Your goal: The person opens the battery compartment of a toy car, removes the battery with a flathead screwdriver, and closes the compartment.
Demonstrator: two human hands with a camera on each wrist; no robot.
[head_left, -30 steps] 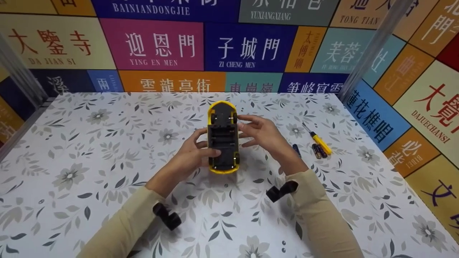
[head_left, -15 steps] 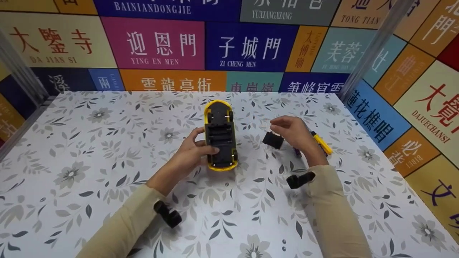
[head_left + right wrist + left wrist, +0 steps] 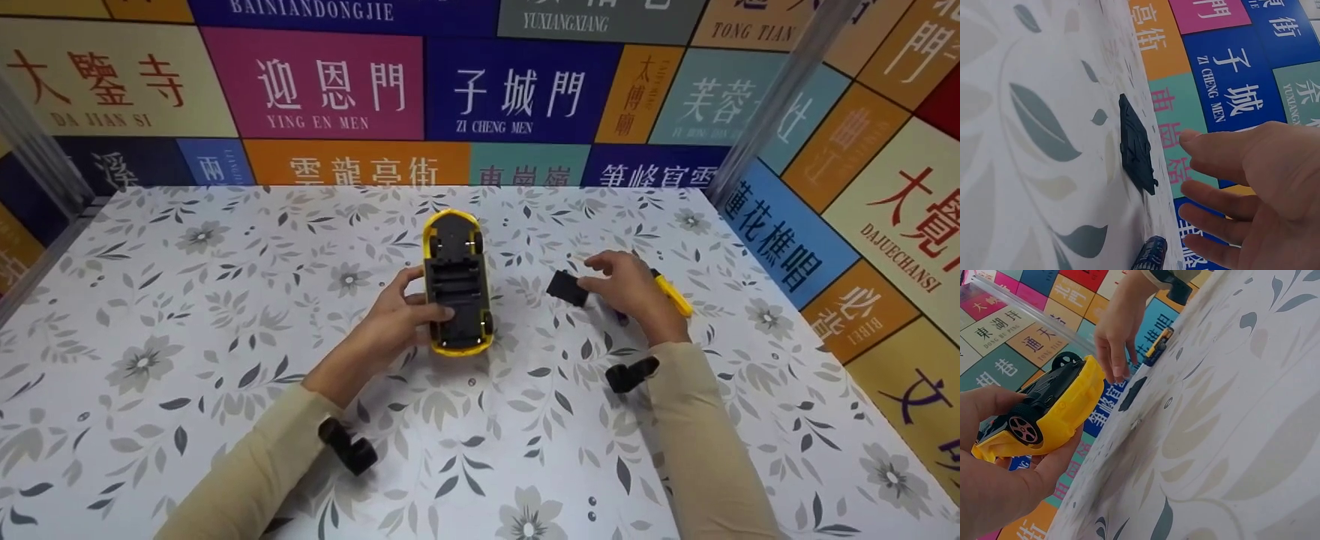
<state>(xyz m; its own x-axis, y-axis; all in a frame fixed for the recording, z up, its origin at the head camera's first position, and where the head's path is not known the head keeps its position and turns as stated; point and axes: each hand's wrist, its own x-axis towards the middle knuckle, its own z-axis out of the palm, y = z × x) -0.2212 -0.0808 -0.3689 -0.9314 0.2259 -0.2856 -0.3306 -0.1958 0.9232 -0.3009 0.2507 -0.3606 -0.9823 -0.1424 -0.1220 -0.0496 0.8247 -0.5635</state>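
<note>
My left hand (image 3: 390, 315) grips a yellow toy car (image 3: 461, 349), its black underside turned up toward the head camera and its thumb across the base. A battery compartment (image 3: 457, 276) lies uncovered in the middle of that underside, with no battery visible in it. In the left wrist view the car (image 3: 1067, 405) shows its wheels and side. To the right, my right hand (image 3: 634, 289) hovers with loosely bent fingers beside a flat black battery cover (image 3: 568, 288) on the table. The right wrist view shows a gap between those fingers and the cover (image 3: 1137, 146).
Close to the right hand lies a dark battery (image 3: 1152, 252), mostly hidden by the hand in the head view. Behind that wrist is a yellow-handled screwdriver (image 3: 673, 294). A flower-patterned cloth (image 3: 225, 315) covers the table, and a wall of coloured signs (image 3: 517, 90) rises behind.
My right hand has left the car's side and moved right. The black cover now lies on the table by it. The left hand has shifted slightly left with the car.
</note>
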